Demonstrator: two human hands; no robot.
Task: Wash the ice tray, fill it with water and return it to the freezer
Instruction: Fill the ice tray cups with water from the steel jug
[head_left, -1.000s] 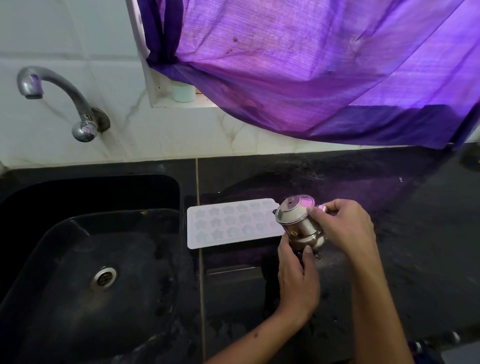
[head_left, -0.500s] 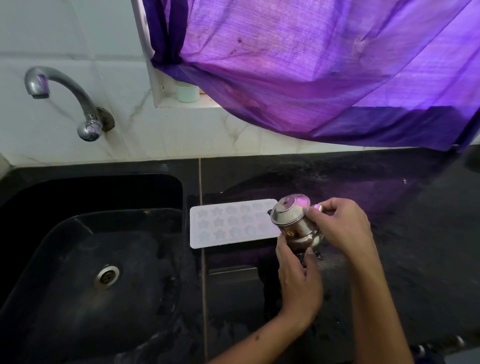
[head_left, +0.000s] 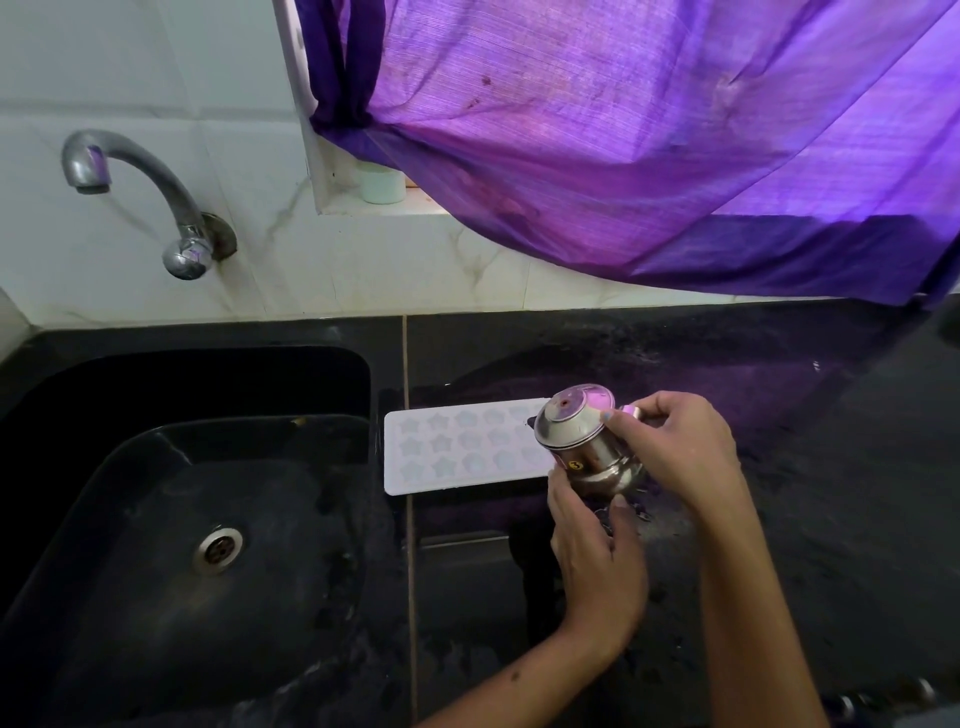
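A pale ice tray with star-shaped cells lies flat on the black counter, just right of the sink. Over its right end I hold a small steel lidded pot, tilted toward the tray. My right hand grips the pot's upper side near the lid. Below it, my left hand cups the pot's bottom with its fingers curled around it. The pot hides the tray's right end.
A black sink with a steel drain fills the left. A curved steel tap juts from the tiled wall above it. A purple curtain hangs over the sill, where a small white cup stands.
The pot and both hands stay over the tray's right end, with the pot edging slightly left. The camera has shifted a little.
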